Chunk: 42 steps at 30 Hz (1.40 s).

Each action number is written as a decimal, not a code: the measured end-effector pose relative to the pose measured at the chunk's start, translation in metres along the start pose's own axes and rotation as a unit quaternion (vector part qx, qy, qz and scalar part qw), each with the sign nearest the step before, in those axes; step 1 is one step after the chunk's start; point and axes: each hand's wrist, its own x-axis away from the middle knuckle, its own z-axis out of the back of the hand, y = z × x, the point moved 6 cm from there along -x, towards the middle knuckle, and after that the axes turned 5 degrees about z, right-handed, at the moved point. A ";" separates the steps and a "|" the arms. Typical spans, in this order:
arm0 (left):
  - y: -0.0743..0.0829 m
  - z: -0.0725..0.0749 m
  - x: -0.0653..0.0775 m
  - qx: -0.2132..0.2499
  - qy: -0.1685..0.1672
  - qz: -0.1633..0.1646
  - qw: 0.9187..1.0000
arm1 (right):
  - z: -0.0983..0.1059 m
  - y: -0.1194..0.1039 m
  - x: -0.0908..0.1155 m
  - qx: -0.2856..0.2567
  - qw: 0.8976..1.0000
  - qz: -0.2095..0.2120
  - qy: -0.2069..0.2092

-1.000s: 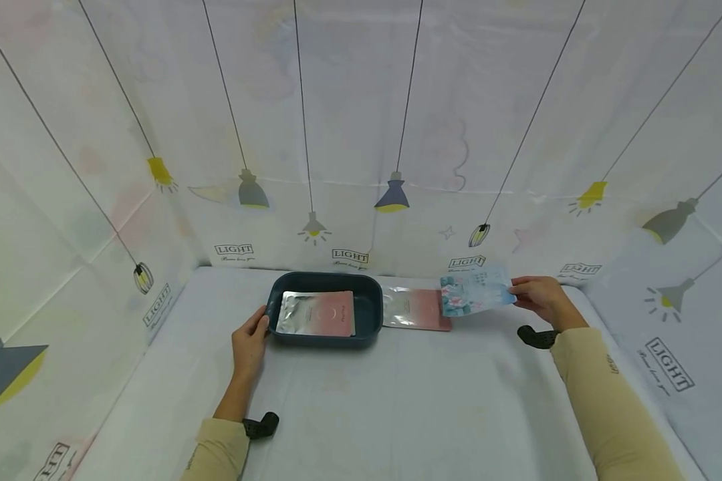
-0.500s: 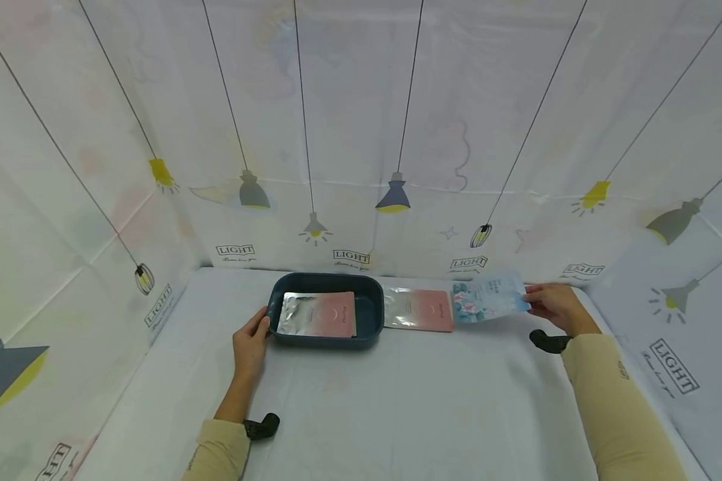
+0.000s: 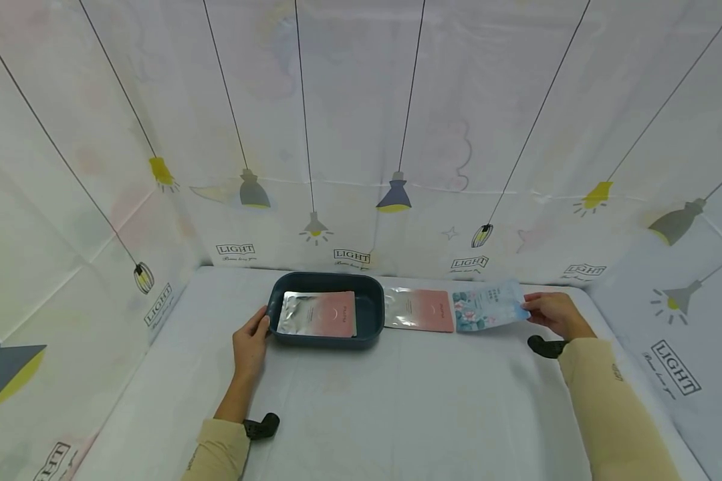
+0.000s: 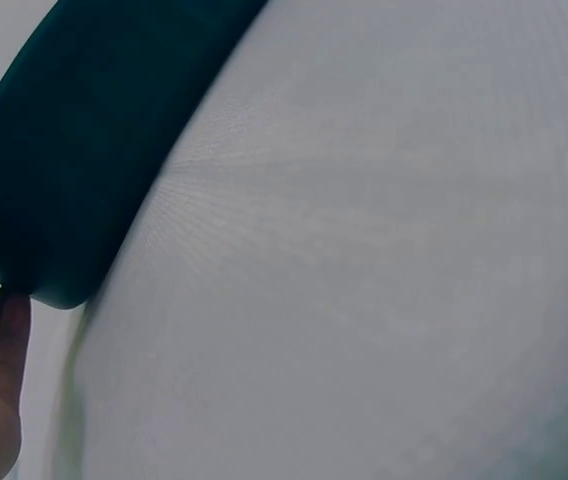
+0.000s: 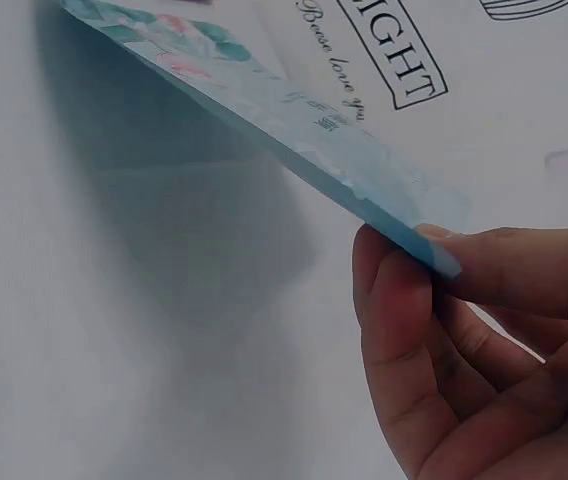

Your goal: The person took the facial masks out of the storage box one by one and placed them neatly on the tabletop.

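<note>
In the head view my right hand [image 3: 558,314] pinches the right edge of a flat light-blue packet [image 3: 489,307] with a floral print. In the right wrist view, thumb and fingers grip one corner of the blue packet [image 5: 294,130], which slants above the white cloth and casts a shadow. My left hand [image 3: 250,344] holds the left end of a dark blue rectangular tray [image 3: 370,314]. Inside the tray lies a silver-and-pink foil packet [image 3: 319,314]. Another silver-and-pink packet [image 3: 418,309] lies flat on the table between the tray and the blue packet.
White cloth covers the table [image 3: 397,414]. A patterned curtain [image 3: 349,133] with printed lamps stands close behind the tray and packets. Further curtain panels rise at the left and right sides.
The blue packet and my right hand have shifted right, off the pink packet it overlapped, and then lower towards the table. My left hand and the tray have stayed in place.
</note>
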 end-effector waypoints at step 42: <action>-0.002 0.000 -0.002 -0.003 0.001 0.000 1.000 | -0.014 0.008 0.005 0.113 0.988 -0.015 0.100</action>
